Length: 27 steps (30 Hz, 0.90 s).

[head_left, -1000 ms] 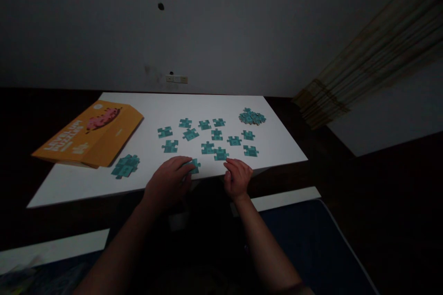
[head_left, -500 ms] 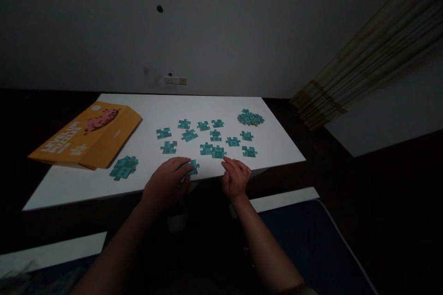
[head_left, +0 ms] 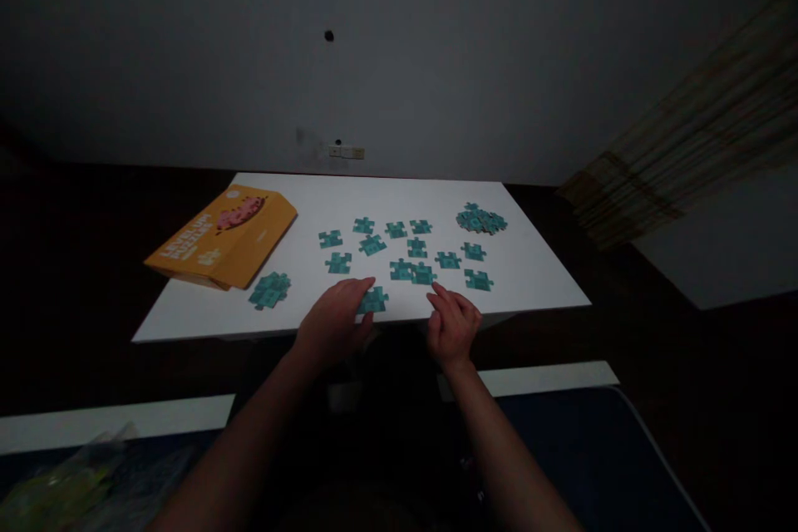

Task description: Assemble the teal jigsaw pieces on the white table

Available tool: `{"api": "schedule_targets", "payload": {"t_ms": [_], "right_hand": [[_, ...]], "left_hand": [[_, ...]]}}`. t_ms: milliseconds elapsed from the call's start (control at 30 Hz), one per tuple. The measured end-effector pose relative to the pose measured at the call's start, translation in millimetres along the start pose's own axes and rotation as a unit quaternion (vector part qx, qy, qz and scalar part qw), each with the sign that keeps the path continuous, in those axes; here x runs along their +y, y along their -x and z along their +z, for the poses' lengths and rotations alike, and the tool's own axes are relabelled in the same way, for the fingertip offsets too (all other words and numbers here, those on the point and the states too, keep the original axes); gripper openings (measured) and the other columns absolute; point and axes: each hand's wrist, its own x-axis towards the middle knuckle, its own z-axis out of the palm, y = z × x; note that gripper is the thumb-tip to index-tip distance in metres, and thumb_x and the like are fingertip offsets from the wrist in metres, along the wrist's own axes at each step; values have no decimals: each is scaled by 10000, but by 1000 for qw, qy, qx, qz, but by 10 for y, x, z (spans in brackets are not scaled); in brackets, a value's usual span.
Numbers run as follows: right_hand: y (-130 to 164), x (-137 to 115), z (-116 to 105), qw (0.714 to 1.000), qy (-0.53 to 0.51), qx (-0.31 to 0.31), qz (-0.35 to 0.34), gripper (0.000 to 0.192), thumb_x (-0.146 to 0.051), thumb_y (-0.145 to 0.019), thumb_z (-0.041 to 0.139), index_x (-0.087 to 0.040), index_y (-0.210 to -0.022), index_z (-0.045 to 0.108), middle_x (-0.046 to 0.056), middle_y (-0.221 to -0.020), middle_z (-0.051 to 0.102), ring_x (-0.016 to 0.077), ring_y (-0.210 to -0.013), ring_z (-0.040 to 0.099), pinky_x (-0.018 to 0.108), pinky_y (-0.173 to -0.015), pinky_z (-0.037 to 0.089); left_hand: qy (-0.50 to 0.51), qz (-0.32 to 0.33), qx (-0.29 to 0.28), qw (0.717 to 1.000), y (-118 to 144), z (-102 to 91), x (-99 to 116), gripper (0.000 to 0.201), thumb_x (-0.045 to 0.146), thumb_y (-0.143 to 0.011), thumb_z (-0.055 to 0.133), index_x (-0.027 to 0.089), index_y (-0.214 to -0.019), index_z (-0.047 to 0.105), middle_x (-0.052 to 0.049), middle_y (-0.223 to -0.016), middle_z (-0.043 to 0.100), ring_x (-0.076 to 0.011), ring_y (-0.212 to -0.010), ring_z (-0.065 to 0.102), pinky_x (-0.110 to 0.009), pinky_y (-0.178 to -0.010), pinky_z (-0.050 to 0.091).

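My left hand point(head_left: 337, 313) is at the table's near edge, its thumb and forefinger closed on a teal puzzle piece point(head_left: 376, 299). To its right, my right hand point(head_left: 455, 322) hovers by the edge with fingers loosely curled, thumb and forefinger slightly apart and nothing visible between them. Just beyond lie two puzzle pieces side by side, the right-hand piece point(head_left: 425, 273) close to my right fingertips and the left-hand piece point(head_left: 401, 269) touching or overlapping it. Several more loose pieces, such as one puzzle piece point(head_left: 372, 244), are spread over the table.
An orange puzzle box point(head_left: 249, 245) lies on the left of the white table point(head_left: 205, 312). A small stack of pieces point(head_left: 270, 291) sits before it, and a larger pile point(head_left: 481, 221) at the back right. Below are a dark blue seat point(head_left: 579, 449) and a plastic bag point(head_left: 68, 482).
The camera view has shifted, so the table appears further right. My left hand still holds the puzzle piece, now more exposed between thumb and forefinger. My right hand has hardly moved over the table.
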Motion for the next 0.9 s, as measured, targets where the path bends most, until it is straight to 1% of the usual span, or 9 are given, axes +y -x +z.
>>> {"api": "schedule_targets", "payload": {"t_ms": [100,167,267,400,567,633,767,833,900], "right_hand": [[-3,-4,2,1000,-2,3,0,348,-249,-1081,568,-345,-1374,730,60,-1492,840,385,-1277,701,569,-1073,410],[-6,-7,-1,1000,1,6,-2,346,-242,-1081,575,-346,-1374,726,55,-1490,841,379,-1277,701,563,-1071,412],[-10,-7,-7,1000,8,9,-10,345,-229,-1086,573,-342,-1379,715,52,-1487,843,368,-1273,700,554,-1075,417],[-1,15,-3,1000,1,12,-15,365,-223,-1071,578,-349,-1386,713,48,-1480,846,370,-1256,709,559,-1078,428],[19,26,12,1000,-16,-15,22,477,-264,-1034,596,-467,-1454,700,8,-1510,830,437,-1283,729,660,-1095,456],[16,13,-2,999,-18,-23,27,494,-280,-1042,585,-497,-1474,684,1,-1519,823,449,-1291,735,694,-1096,476],[-10,38,-141,999,-35,-31,28,467,-286,-1068,565,-467,-1481,685,36,-1538,799,426,-1356,734,682,-1119,527],[-28,123,-267,998,-34,-20,46,436,-295,-1064,581,-437,-1454,715,74,-1503,798,431,-1387,719,679,-1143,534],[-55,265,-407,997,-18,4,70,378,-311,-1058,604,-390,-1396,752,114,-1454,796,445,-1378,709,685,-1151,532]], "left_hand": [[-5,14,8,1000,0,7,-1,562,229,-1052,659,144,-1604,600,-212,-1496,781,-384,-1394,757,-613,-1183,657],[-1,17,11,1000,-5,4,2,549,221,-1046,663,163,-1590,615,-196,-1488,787,-375,-1393,757,-613,-1185,656],[6,14,5,1000,-19,-11,14,525,212,-1036,675,193,-1559,644,-170,-1469,799,-360,-1378,763,-600,-1188,656],[7,15,-5,1000,-31,-31,26,493,217,-1047,658,175,-1539,657,-180,-1465,801,-364,-1368,766,-603,-1190,654],[13,22,3,1000,-29,-37,21,485,228,-1050,637,205,-1535,661,-173,-1451,807,-367,-1350,774,-628,-1162,663],[12,25,5,1000,-32,-42,20,477,231,-1055,627,212,-1531,652,-171,-1443,808,-367,-1334,779,-634,-1153,666],[10,19,-3,1000,-45,-62,23,473,236,-1047,633,226,-1519,656,-164,-1438,812,-373,-1327,783,-627,-1151,671],[14,17,-5,1000,-49,-67,23,463,249,-1051,628,217,-1511,667,-173,-1439,813,-381,-1334,781,-631,-1153,669],[23,18,-2,1000,-50,-63,19,462,258,-1052,620,213,-1508,677,-180,-1440,816,-389,-1336,781,-643,-1150,668]]}}
